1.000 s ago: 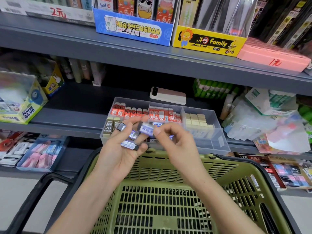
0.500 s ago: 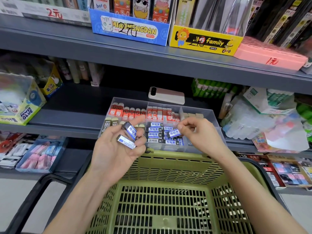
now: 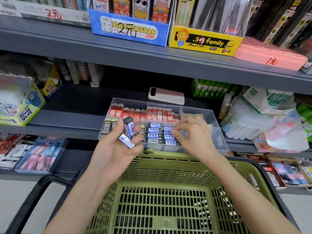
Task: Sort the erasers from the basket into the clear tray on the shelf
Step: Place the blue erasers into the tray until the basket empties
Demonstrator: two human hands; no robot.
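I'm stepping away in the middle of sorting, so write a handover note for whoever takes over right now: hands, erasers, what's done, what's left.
Hands: the left hand holds two blue-sleeved erasers, one upright and one across the fingers. The right hand is curled over the blue stack in the front middle compartment of the clear tray. Whether it pinches an eraser is unclear.
Done: red, 2B, blue and cream erasers sit in separate compartments.
Left: add the two held erasers to the blue stack. The green basket shows no erasers in view.
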